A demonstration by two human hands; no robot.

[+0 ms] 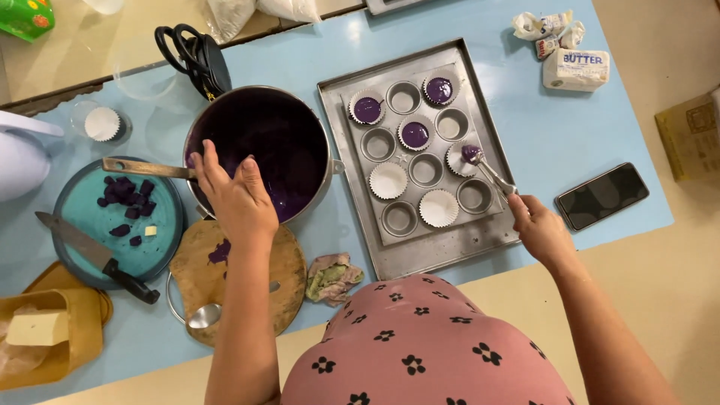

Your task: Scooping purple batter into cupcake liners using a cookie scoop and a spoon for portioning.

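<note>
left hand (238,196): gripping the rim of the round steel pot of purple batter (262,154), steadying it; if the grip is slipping, the pot is tipping onto the light blue counter (555,135).
right hand (541,231): clenching the metal scoop (487,169), bowl loaded with batter over a white paper liner (459,159) in the grey muffin tin (420,146).
risk: batter dripping on the tin rim; liner overfilling.

1 head-worn camera looks steeply down — fairly close — over the blue table (300,52) before the person.
</note>
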